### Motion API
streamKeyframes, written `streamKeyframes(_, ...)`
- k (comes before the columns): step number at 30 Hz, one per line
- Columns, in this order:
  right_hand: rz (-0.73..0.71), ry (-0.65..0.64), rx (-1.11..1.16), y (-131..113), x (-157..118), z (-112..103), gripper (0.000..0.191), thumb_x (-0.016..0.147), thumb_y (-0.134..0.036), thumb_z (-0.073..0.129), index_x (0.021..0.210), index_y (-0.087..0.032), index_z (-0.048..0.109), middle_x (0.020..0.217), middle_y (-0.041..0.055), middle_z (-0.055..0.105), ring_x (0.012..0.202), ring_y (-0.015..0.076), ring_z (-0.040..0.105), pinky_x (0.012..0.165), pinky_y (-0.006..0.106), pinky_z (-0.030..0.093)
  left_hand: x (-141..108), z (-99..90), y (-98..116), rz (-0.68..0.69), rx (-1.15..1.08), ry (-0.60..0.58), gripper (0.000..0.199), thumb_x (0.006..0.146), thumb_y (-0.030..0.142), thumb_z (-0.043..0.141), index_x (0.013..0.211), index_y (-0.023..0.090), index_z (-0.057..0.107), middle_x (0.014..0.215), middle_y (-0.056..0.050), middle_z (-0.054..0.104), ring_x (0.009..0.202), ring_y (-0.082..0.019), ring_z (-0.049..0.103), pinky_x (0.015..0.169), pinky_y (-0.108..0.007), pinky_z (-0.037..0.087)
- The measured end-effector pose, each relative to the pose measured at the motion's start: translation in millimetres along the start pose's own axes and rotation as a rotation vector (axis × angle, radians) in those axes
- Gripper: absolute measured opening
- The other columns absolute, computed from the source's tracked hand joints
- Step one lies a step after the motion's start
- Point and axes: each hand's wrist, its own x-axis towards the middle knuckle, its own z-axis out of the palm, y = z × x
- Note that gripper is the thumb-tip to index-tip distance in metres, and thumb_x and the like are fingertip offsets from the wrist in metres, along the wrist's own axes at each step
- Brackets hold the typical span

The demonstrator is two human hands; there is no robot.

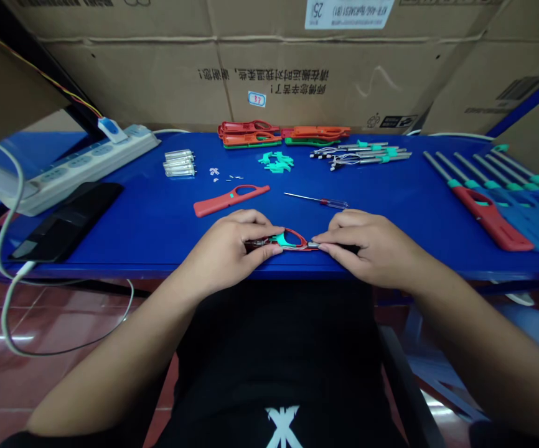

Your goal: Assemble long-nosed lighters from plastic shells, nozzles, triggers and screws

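Note:
Near the table's front edge, my left hand (248,242) pinches one end of a red lighter half-shell (300,237), with its thumb and fingers at the teal trigger (279,239). At the other end, my right hand (360,246) has thumb and fingertips closed on a metal lighter tube (314,244), which meets the shell; most of the tube is hidden by the hand. A matching red half-shell (229,200) lies just beyond my left hand. Beyond my right hand rests a screwdriver (323,200) with a clear and red handle.
At the back are stacked shell halves (251,134), teal triggers (276,162), wired metal tubes (367,154) and clear fuel tanks (179,163). Several assembled lighters (493,218) lie right. A power strip (87,163) and black phone (66,221) with a white cable are left. Cardboard (269,62) stands behind.

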Motion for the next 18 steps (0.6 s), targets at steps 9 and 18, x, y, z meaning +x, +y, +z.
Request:
streamKeyframes(9, 0.138, -0.077, -0.067, -10.5, 5.8, -6.2, 0.022, 0.094, -0.026, 0.061, 0.105, -0.026, 0.08, 0.083, 0.0036, 0.071, 0.078, 0.0171, 0.063, 0.071, 0.031, 0.047, -1.0, 0.2, 1.2, 0.005, 0.023, -0.004, 0.029, 0.093, 0.031, 0.067, 0.12, 0.024, 0.072, 0.106, -0.005, 0.067, 0.096, -0.018, 0.066, 0.087, -0.034, 0.054)
streamKeyframes(18, 0.092, -0.185, -0.149, -10.6, 21.3, -13.1, 0.019, 0.092, -0.024, 0.063, 0.093, -0.024, 0.082, 0.079, 0.0041, 0.071, 0.075, 0.0193, 0.063, 0.071, 0.035, 0.047, -4.1, 1.9, 5.0, 0.066, 0.132, 0.049, 0.029, 0.094, 0.03, 0.064, 0.121, 0.021, 0.069, 0.111, -0.007, 0.067, 0.102, -0.021, 0.063, 0.092, -0.037, 0.053)
